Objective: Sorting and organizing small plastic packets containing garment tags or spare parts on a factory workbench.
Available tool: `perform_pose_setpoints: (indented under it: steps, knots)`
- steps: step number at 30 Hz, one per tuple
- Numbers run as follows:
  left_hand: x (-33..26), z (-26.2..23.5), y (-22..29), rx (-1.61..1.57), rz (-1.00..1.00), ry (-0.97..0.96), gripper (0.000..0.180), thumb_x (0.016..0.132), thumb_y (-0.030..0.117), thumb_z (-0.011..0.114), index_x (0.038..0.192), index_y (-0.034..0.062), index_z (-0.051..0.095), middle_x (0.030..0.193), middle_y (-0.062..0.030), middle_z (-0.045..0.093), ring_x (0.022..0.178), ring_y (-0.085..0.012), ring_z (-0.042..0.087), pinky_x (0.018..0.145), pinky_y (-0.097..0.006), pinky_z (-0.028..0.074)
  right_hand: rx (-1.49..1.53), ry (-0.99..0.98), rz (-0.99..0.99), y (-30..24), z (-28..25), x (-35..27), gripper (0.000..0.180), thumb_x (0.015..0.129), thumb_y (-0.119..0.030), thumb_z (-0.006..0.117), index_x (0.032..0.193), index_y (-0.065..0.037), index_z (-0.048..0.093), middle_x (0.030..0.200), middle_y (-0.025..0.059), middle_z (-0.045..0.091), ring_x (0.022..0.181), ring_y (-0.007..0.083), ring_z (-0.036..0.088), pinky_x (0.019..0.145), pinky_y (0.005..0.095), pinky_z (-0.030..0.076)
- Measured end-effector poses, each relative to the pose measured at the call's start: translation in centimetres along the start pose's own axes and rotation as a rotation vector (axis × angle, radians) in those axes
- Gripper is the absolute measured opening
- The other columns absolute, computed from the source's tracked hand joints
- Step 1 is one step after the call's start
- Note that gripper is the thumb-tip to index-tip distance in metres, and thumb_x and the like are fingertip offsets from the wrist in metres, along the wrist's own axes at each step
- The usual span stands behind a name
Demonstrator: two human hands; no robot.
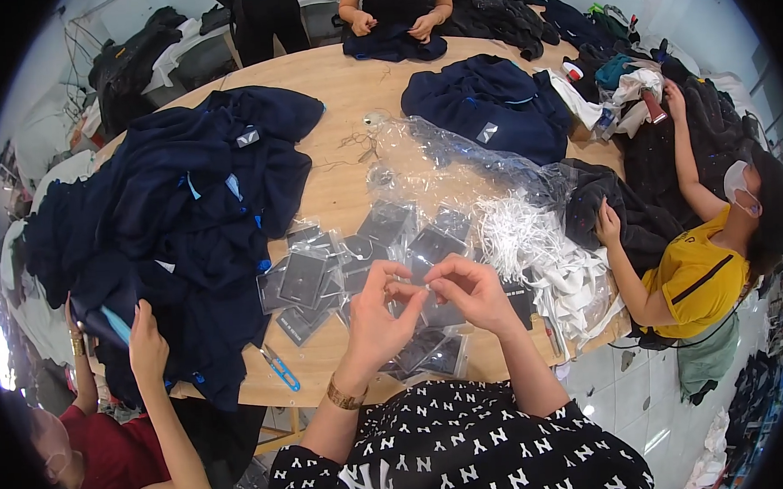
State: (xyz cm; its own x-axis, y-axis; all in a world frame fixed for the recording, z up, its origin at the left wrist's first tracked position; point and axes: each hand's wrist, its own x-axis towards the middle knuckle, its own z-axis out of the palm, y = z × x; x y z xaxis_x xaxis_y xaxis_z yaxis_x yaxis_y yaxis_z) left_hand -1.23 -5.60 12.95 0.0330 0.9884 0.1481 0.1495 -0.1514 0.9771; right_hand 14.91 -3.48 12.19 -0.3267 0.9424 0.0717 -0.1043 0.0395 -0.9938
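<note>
My left hand [386, 311] and my right hand [474, 298] meet above the table, thumbs and forefingers pinched with the fingertips almost touching. A tiny white bit shows between them, too small to name. Below and around my hands lie several dark square tags [303, 278] in clear plastic sleeves, some with white cords. Just right of my right hand is a heap of white strings [520, 247], with white strips [571, 293] nearer me.
Navy garments [167, 185] are piled at left, and another navy garment [486, 107] lies at far right. Clear plastic film [458, 157] crosses the middle. Blue-handled thread snips [280, 370] rest near the front edge. Co-workers handle garments at left, right and the far side.
</note>
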Motion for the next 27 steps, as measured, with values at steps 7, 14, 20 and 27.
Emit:
perform_pose_setpoints:
  steps: [7, 14, 20, 27]
  knots:
    - [0.8, -0.5, 0.1, -0.163, -0.184, -0.137, 0.025, 0.074, 0.007, 0.067, 0.09, 0.0029, 0.049, 0.072, -0.0052, 0.064, 0.066, -0.0079, 0.058, 0.06, -0.021, 0.043, 0.156, -0.04, 0.074, -0.4, -0.5, -0.1, 0.007, 0.084, -0.006, 0.055, 0.087, 0.0, 0.059, 0.072, -0.0009, 0.056, 0.061, 0.0041, 0.05, 0.056, 0.0173, 0.04]
    - [1.0, 0.0, -0.5, -0.267, -0.149, -0.179, 0.009, 0.077, 0.002, 0.065, 0.082, -0.0004, 0.058, 0.074, -0.0025, 0.06, 0.065, -0.0041, 0.054, 0.058, -0.016, 0.044, 0.108, -0.022, 0.045, -0.6, -0.3, -0.2, 0.007, 0.085, -0.005, 0.053, 0.088, 0.0, 0.058, 0.072, -0.0007, 0.056, 0.061, 0.0045, 0.051, 0.056, 0.0174, 0.041]
    - [1.1, 0.5, -1.3, -0.227, -0.123, -0.146, 0.008, 0.078, 0.004, 0.063, 0.083, -0.0005, 0.059, 0.074, -0.0022, 0.061, 0.067, -0.0052, 0.055, 0.061, -0.019, 0.045, 0.152, 0.124, 0.015, 0.0, 0.4, -0.6, 0.008, 0.084, -0.004, 0.054, 0.089, 0.001, 0.057, 0.074, 0.0021, 0.057, 0.064, 0.0063, 0.053, 0.057, 0.0188, 0.043]
    - [1.8, 0.7, -1.2, -0.434, -0.184, -0.185, 0.008, 0.079, 0.003, 0.062, 0.085, -0.0019, 0.059, 0.076, -0.0049, 0.062, 0.067, -0.0077, 0.058, 0.061, -0.02, 0.048, 0.38, 0.284, 0.04, 0.6, 1.3, -0.8, 0.008, 0.083, -0.003, 0.055, 0.09, 0.002, 0.057, 0.076, 0.0033, 0.058, 0.065, 0.0092, 0.054, 0.059, 0.0224, 0.045]
